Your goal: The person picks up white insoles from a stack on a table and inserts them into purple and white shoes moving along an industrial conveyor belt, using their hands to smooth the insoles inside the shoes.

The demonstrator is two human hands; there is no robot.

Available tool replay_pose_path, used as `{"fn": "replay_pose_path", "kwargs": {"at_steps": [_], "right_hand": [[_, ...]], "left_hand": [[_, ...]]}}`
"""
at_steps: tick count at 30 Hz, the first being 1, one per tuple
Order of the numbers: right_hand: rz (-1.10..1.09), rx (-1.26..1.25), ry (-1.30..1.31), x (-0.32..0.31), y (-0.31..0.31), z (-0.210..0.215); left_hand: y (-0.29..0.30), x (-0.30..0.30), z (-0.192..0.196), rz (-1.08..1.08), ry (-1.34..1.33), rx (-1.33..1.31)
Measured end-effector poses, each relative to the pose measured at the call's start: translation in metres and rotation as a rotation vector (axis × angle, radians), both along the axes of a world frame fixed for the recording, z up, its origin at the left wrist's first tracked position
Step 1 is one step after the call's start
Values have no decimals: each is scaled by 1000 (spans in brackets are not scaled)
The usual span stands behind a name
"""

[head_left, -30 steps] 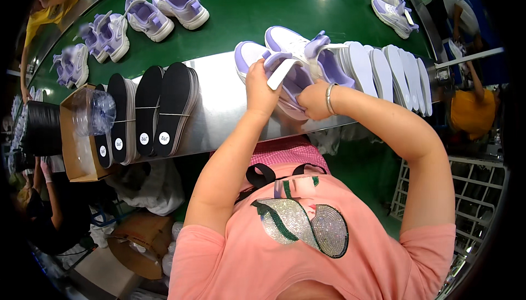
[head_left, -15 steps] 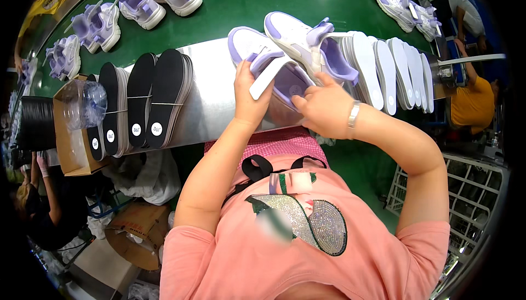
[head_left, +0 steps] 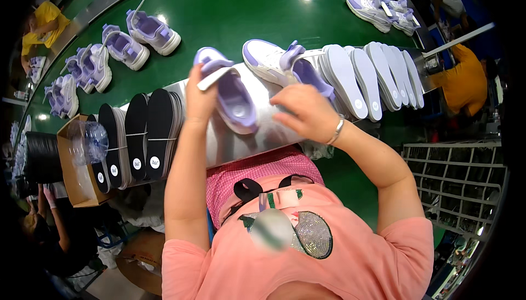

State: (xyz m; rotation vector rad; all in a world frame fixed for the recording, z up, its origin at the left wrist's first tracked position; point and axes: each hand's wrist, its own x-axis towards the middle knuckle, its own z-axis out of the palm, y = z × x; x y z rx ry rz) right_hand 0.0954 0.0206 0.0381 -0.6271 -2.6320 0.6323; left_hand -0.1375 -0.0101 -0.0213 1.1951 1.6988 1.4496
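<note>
My left hand is closed round the front side of a white and lilac sneaker, whose opening faces up. A pale round mark shows on the insole inside its heel. Across the tongue lies a white strip by my left fingers. To the right of that shoe, my right hand hangs over the metal bench with thumb and fingers apart, holding nothing visible. Just beyond it a second sneaker of the same kind rests on its sole, its heel partly covered by the right hand.
Tied stacks of black insoles stand left, beside a cardboard box with a clear plastic bottle. White insoles line the right. More sneakers sit on the green conveyor. Other people work at both sides. A white wire rack is at right.
My left hand has moved left with its sneaker, apart from the other one. My right hand has come out of the shoe's opening. The head view has shifted too.
</note>
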Motion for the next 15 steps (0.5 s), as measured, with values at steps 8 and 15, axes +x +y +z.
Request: {"fn": "replay_pose_path", "kwargs": {"at_steps": [8, 15], "right_hand": [[-431, -52, -499, 49, -4, -17], [-474, -92, -99, 105, 28, -8]], "left_hand": [[-13, 66, 57, 67, 640, 442], [24, 119, 8, -81, 547, 7]]}}
